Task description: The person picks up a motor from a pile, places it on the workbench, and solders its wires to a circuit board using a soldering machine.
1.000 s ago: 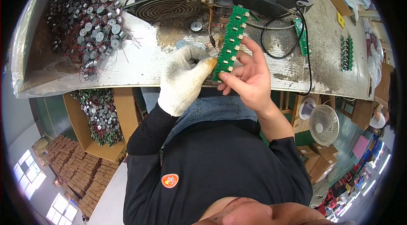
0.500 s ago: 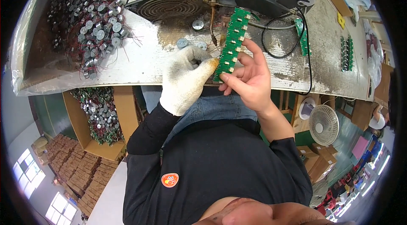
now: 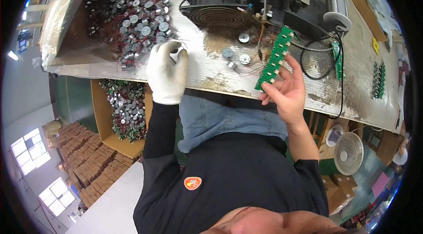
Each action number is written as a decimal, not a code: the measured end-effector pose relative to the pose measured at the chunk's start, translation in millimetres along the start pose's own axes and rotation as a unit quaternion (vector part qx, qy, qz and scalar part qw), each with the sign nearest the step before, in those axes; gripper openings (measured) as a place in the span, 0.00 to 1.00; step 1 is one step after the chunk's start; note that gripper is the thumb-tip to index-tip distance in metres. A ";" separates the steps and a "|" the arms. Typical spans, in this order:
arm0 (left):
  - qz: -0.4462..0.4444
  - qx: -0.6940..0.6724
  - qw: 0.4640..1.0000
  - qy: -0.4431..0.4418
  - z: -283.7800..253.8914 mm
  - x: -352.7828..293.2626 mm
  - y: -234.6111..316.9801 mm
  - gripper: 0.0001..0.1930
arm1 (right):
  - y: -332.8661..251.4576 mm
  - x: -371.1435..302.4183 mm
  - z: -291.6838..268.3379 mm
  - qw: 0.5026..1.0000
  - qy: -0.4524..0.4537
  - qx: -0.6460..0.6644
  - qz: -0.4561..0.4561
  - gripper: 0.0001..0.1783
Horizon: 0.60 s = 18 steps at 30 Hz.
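R hand [image 3: 288, 95] pinches green circuit board [image 3: 276, 57] near its lower end — board slants away over tabletop [image 3: 200, 68], w/ loose motors [image 3: 244, 59] to its L. Gloved L hand [image 3: 166, 73], well apart from board, curls next to motor pile [image 3: 147, 22] — can't tell if gripping anything.

Badge: small, orange-red with a pale rim, on the black shirt [image 3: 238, 163], lower part of the frame, left of centre; the badge [image 3: 192, 183] bears a white and yellow emblem, and any lettering is too small to read.
Circuit board: the green circuit board [image 3: 276, 60], right of centre, shows tiny pale marks, unreadable.
Readable wording: none.
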<state>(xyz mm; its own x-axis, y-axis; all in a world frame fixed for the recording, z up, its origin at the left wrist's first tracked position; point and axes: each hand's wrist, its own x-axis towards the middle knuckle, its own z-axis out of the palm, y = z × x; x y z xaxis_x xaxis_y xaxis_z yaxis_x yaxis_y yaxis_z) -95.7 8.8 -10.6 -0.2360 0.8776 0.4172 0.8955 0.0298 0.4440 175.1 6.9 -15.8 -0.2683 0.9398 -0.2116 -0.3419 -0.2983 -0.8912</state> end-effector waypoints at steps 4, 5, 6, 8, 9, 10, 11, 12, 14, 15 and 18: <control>-0.001 0.090 0.992 -0.092 -7.8 19.5 -17.7 0.10 | -1.0 -0.2 1.4 1.000 0.001 -0.007 -0.005 0.41; -0.002 0.091 0.992 -0.089 -11.2 23.3 -18.6 0.10 | 0.4 -0.3 0.9 1.000 -0.001 -0.008 -0.006 0.41; 0.012 0.109 0.986 -0.124 -13.7 27.7 -18.4 0.10 | 1.4 -0.3 0.7 1.000 0.000 -0.009 -0.007 0.41; 0.041 0.119 0.979 -0.163 -15.3 35.2 -22.4 0.08 | 1.4 0.2 2.0 1.000 0.000 -0.005 -0.011 0.41; 0.042 0.117 0.979 -0.161 -15.1 38.0 -25.3 0.08 | 1.9 0.2 2.4 1.000 0.001 -0.003 -0.014 0.41; 0.062 0.130 0.972 -0.183 -15.4 40.7 -27.7 0.08 | 2.4 0.2 2.5 1.000 0.001 -0.005 -0.015 0.41; 0.082 0.143 0.965 -0.205 -15.8 43.6 -30.2 0.08 | 2.8 0.2 2.6 1.000 -0.001 -0.009 -0.017 0.41; 0.082 0.143 0.965 -0.204 -16.5 48.0 -32.0 0.08 | 2.8 0.2 2.5 1.000 -0.002 -0.012 -0.018 0.41; 0.112 0.151 0.951 -0.245 -17.7 56.4 -36.5 0.07 | 2.6 0.1 2.4 1.000 -0.003 -0.012 -0.019 0.41; 0.123 0.152 0.945 -0.261 -18.0 58.2 -39.0 0.07 | 2.2 0.2 2.2 1.000 -0.004 -0.012 -0.019 0.41; 0.188 0.206 0.932 -0.230 -13.7 58.2 -38.0 0.06 | 2.4 -0.6 1.1 1.000 -0.009 -0.012 -0.021 0.40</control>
<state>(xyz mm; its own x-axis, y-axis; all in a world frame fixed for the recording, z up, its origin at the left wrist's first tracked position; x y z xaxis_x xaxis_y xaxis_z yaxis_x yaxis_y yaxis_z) -148.6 52.2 7.7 0.2264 0.9725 0.0555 0.9735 -0.2240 -0.0463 173.5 5.5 -17.3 -0.2705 0.9480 -0.1676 -0.3315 -0.2552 -0.9083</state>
